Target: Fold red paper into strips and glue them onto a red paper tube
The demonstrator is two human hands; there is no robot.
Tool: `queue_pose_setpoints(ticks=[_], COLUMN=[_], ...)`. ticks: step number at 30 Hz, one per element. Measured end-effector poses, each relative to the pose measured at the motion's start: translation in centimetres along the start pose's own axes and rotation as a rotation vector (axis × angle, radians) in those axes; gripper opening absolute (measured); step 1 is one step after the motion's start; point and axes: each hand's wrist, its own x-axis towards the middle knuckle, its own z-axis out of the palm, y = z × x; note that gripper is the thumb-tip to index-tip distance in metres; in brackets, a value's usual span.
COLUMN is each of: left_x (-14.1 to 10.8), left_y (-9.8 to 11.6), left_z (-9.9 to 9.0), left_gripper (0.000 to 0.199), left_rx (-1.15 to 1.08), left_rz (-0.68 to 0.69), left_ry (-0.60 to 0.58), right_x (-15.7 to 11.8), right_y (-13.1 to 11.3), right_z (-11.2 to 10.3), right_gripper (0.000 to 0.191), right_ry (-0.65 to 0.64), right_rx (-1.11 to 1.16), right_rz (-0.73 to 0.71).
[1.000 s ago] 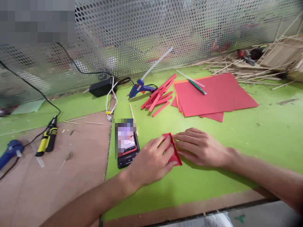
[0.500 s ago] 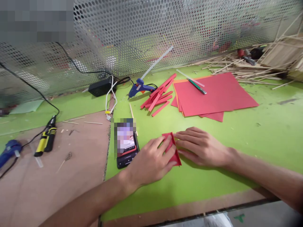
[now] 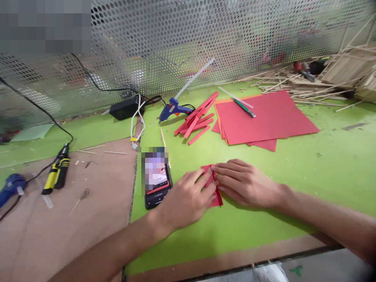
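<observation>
A small red paper piece (image 3: 216, 199) with a raised fold along its right side lies on the green table surface (image 3: 252, 239). My left hand (image 3: 190, 196) presses on it from the left, fingers spread over the paper. From the right, my right hand (image 3: 245, 182) touches the folded edge with its fingertips, fingers stretched out and lying nearly flat. Neither hand grips the paper; parts of it are hidden under the fingers. A phone (image 3: 157, 180) with a lit screen lies just left of my left hand.
Beyond my hands are a blue glue gun (image 3: 173, 109), red strips (image 3: 196, 121), and red sheets (image 3: 267, 117) with a green cutter (image 3: 244, 107) on top. Wooden sticks (image 3: 288, 84) pile up at the back right. Yellow-black pliers (image 3: 57, 172) lie left.
My right hand has moved slightly left, its fingertips now over the fold of the red paper. My left hand's fingers have shifted a little on the paper.
</observation>
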Motion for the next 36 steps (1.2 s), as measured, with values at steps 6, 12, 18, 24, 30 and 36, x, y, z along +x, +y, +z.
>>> queue_pose_setpoints(ticks=[6,12,18,24,30,36], left_x=[-0.2,-0.2,-0.2,-0.1,-0.1,0.0], left_y=[-0.1,-0.4,-0.5,-0.6,-0.7,-0.8], left_z=[0.2,0.3,0.4,0.2,0.2,0.4], left_gripper=[0.037,0.035,0.039,0.043,0.05,0.039], left_rx=[-0.013,-0.03,-0.053,-0.075,-0.065,-0.095], left_rz=[0.0,0.008,-0.012,-0.022,-0.021,-0.037], left_ry=[0.027,0.042,0.07,0.017,-0.007,-0.006], right_x=[-0.1,-0.3,-0.2,-0.2,-0.1,-0.3], right_y=[0.0,0.1,0.1,0.0,0.0,-0.1], right_z=[-0.1,-0.1,0.1,0.3,-0.4,-1.0], right_gripper=[0.017,0.017,0.021,0.021,0.014,0.004], right_ry=[-0.037,-0.029,-0.032,-0.039,0.012,-0.005], right_rx=[0.017,-0.012,-0.017,-0.013,-0.021,0.047], right_rz=[0.0,0.0,0.002,0.009,-0.101,-0.177])
